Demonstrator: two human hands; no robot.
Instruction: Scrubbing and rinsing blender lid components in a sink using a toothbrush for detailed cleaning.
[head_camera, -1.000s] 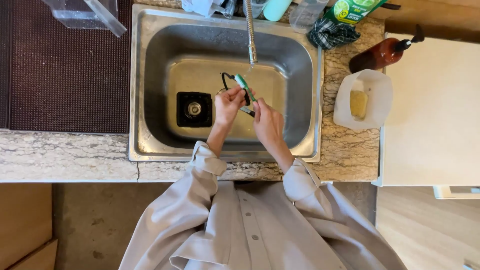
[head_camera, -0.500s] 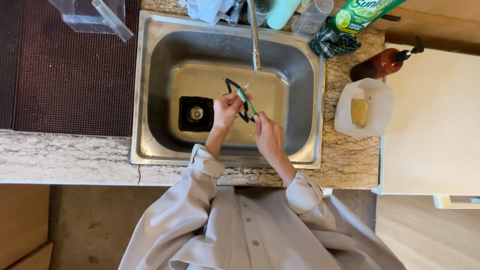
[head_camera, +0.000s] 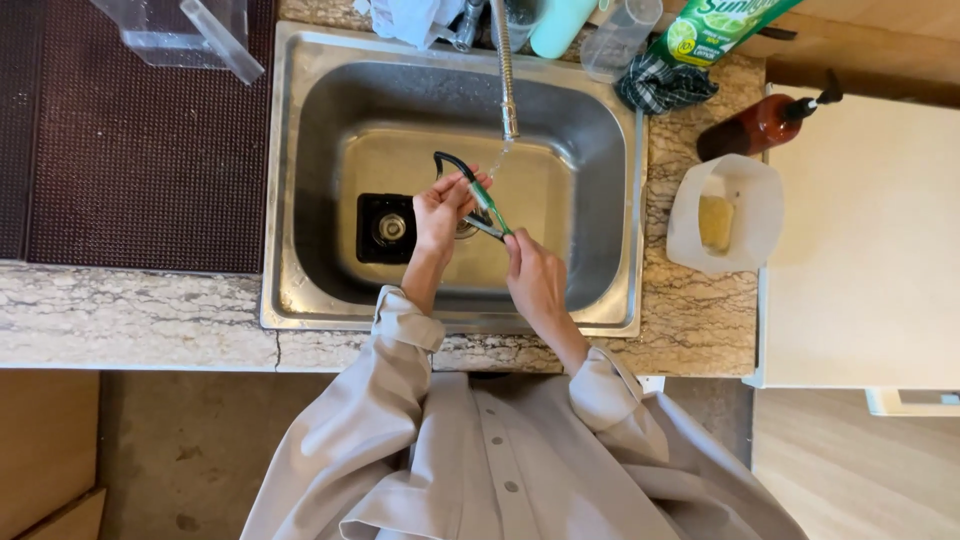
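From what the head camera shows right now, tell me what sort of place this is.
Most likely a home kitchen: a stainless steel sink set in a stone counter, a tap running water, and a brown pump bottle beside a tub holding a yellow sponge.

Left hand (head_camera: 440, 212): raised over the basin, fingers curled closed in a grip, thumb toward the midline.
Right hand (head_camera: 535, 275): lower and nearer the body, fingertips pinched together, pointing up and left.
Forearms: bare below the cuffs, converging forward.
Sleeves: pale grey, pushed back to mid-forearm.
Spacing: hands close, not touching.
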